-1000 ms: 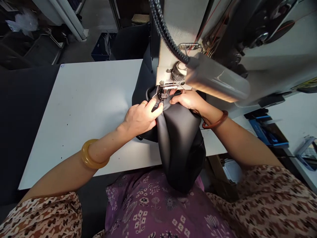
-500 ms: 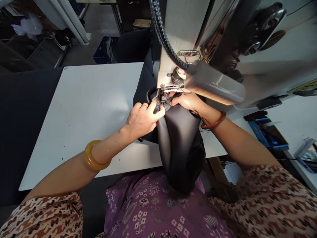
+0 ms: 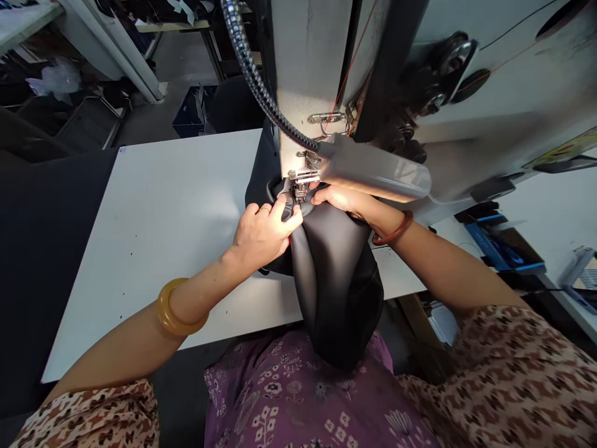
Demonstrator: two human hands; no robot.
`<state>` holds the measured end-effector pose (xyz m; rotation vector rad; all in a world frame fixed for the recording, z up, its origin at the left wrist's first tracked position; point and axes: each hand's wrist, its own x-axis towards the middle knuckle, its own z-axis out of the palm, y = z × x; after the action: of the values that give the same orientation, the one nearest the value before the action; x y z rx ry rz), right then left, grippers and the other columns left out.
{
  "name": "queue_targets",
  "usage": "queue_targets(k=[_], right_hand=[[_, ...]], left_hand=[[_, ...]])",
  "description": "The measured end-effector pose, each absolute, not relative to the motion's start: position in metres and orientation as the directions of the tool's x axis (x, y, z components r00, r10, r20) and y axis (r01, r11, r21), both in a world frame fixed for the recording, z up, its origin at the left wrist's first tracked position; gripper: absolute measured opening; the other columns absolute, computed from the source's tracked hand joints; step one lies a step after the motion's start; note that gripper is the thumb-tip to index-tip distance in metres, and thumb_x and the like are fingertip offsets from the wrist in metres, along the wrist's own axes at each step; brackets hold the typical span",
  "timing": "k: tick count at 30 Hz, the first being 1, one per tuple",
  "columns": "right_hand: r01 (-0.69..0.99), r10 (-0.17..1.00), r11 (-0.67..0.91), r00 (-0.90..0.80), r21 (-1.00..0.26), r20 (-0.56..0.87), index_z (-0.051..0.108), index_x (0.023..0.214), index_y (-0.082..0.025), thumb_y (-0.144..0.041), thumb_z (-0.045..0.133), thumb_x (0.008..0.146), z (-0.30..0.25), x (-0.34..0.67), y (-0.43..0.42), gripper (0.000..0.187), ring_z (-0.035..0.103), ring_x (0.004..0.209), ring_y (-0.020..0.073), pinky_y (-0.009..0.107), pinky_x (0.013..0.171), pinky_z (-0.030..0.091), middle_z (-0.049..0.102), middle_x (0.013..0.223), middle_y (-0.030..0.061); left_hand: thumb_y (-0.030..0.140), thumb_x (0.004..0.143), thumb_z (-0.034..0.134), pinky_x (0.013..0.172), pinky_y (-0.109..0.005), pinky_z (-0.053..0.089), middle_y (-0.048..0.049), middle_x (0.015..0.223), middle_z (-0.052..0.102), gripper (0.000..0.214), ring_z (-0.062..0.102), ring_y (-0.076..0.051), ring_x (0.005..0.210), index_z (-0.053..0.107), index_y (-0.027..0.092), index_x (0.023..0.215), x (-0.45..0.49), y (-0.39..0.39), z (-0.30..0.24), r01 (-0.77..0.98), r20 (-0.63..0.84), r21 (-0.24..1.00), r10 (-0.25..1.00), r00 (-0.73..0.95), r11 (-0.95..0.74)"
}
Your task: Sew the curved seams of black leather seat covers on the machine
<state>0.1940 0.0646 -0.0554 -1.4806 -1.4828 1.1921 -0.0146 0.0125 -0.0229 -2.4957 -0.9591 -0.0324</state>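
Observation:
A piece of black leather-like material (image 3: 333,274) runs from my lap up to the presser foot (image 3: 298,190) of an industrial sewing machine (image 3: 326,74). My left hand (image 3: 261,233) pinches the material's edge just left of the foot, fingers closed on it. On the foot's right side, my right hand (image 3: 338,198) grips the same material, partly hidden under the machine's lamp (image 3: 373,171). A yellow bangle (image 3: 175,311) sits on my left wrist, a brown one (image 3: 396,229) on my right.
A white table (image 3: 172,211) extends to the left of the machine. A black flexible hose (image 3: 254,81) curves down to the lamp. Blue items (image 3: 501,249) lie on the right side. Dark crates and shelving stand on the floor beyond the table.
Both hands and the material have stayed at the presser foot, fingers edging slightly closer to it. The camera has moved nearer and lower toward the machine.

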Motion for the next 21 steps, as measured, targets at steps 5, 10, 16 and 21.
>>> queue_targets(k=[5, 10, 16, 21], right_hand=[[0.29, 0.99, -0.049, -0.111, -0.956, -0.085, 0.058, 0.072, -0.02, -0.022, 0.063, 0.064, -0.0603, 0.1944, 0.0674, 0.011, 0.053, 0.068, 0.0157, 0.03, 0.062, 0.046, 0.056, 0.07, 0.0005], [0.292, 0.988, -0.047, -0.129, -0.955, -0.088, 0.058, 0.072, -0.02, -0.022, 0.06, 0.066, -0.0592, 0.1948, 0.067, 0.007, 0.054, 0.072, 0.0161, 0.031, 0.065, 0.046, 0.057, 0.072, 0.0004], [0.339, 0.991, -0.084, -0.069, -0.937, -0.114, 0.057, 0.071, -0.021, -0.022, 0.062, 0.06, -0.0557, 0.1917, 0.0657, 0.013, 0.052, 0.07, 0.018, 0.034, 0.063, 0.044, 0.058, 0.074, 0.0016], [0.339, 0.988, -0.096, -0.084, -0.936, -0.132, 0.055, 0.066, -0.021, -0.022, 0.06, 0.062, -0.0618, 0.1921, 0.0722, 0.007, 0.053, 0.071, 0.019, 0.035, 0.064, 0.045, 0.058, 0.07, 0.0021]], left_hand=[[0.019, 0.079, 0.042, 0.063, -0.034, 0.035, -0.0133, 0.129, 0.054, 0.047, 0.06, -0.022, 0.078, 0.049, 0.024, 0.126, -0.0149, 0.0146, -0.0226, 0.651, 0.177, -0.403, 0.643, 0.745, -0.643], [0.017, 0.079, 0.041, 0.062, -0.034, 0.036, -0.0133, 0.129, 0.054, 0.047, 0.061, -0.022, 0.078, 0.05, 0.024, 0.125, -0.0152, 0.0157, -0.0224, 0.645, 0.184, -0.395, 0.632, 0.753, -0.654], [0.018, 0.076, 0.044, 0.061, -0.034, 0.036, -0.0146, 0.13, 0.053, 0.049, 0.06, -0.022, 0.076, 0.051, 0.023, 0.124, -0.0156, 0.0169, -0.0254, 0.658, 0.201, -0.368, 0.634, 0.747, -0.657], [0.017, 0.076, 0.044, 0.063, -0.033, 0.037, -0.0149, 0.132, 0.052, 0.05, 0.061, -0.021, 0.077, 0.05, 0.023, 0.126, -0.015, 0.0167, -0.0257, 0.66, 0.187, -0.361, 0.643, 0.743, -0.658]])
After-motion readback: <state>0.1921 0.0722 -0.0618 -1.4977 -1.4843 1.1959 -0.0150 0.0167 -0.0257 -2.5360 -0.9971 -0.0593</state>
